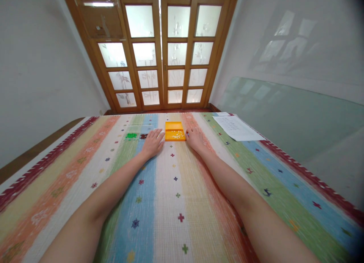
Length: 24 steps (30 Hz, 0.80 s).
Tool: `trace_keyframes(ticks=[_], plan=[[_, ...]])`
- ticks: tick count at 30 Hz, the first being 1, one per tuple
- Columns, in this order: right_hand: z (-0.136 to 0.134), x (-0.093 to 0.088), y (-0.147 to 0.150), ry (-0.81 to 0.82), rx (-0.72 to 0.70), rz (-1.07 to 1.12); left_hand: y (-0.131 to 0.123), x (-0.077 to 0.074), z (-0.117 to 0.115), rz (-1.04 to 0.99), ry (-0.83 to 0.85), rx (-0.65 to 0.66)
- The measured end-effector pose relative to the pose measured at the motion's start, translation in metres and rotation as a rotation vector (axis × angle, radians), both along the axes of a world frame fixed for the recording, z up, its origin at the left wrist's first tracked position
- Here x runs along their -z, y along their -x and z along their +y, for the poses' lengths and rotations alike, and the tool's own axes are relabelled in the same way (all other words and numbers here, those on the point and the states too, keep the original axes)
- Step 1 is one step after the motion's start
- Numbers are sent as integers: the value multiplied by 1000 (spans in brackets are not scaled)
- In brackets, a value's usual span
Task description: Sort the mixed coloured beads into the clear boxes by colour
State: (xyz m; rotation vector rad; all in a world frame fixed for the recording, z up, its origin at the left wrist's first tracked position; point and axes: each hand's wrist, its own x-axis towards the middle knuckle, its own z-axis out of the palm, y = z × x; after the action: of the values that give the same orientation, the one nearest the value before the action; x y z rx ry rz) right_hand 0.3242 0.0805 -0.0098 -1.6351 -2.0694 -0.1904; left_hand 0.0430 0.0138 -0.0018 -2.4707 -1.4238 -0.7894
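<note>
A small yellow tray [174, 125] sits at the far middle of the striped tablecloth, with small white pieces [178, 134] in its front part. My left hand [152, 142] rests palm down just left of it, fingers stretched out over the right part of a clear plastic box. Inside that box [133, 128] are green pieces [131, 136] and dark red pieces [143, 136], partly covered by the hand. Close against the tray's right side lies my right hand [195, 139], its fingers loosely bent and apart. A small dark spot shows by its fingertips, too small to name.
A striped tablecloth [165, 202] covers the long table. Sheets of white paper with writing [237, 128] lie at the far right. Wooden doors with glass panes [163, 50] stand beyond the table, and a pale green panel [273, 111] runs along the right wall.
</note>
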Motion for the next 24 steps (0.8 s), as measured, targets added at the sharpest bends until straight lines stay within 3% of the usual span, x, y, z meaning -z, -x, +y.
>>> trace_keyframes(ticks=[5,11,17,24], plan=[[3,-5,-4,129,-28,61,-12,7,15,-12,-13,-103],[9,-11,-1,275,24,76,-18,8,8,80,48,-201],[35,-10,8,305,122,98,-16,15,5,132,137,-105],[81,-18,20,333,114,195,-17,19,3,153,153,-80]])
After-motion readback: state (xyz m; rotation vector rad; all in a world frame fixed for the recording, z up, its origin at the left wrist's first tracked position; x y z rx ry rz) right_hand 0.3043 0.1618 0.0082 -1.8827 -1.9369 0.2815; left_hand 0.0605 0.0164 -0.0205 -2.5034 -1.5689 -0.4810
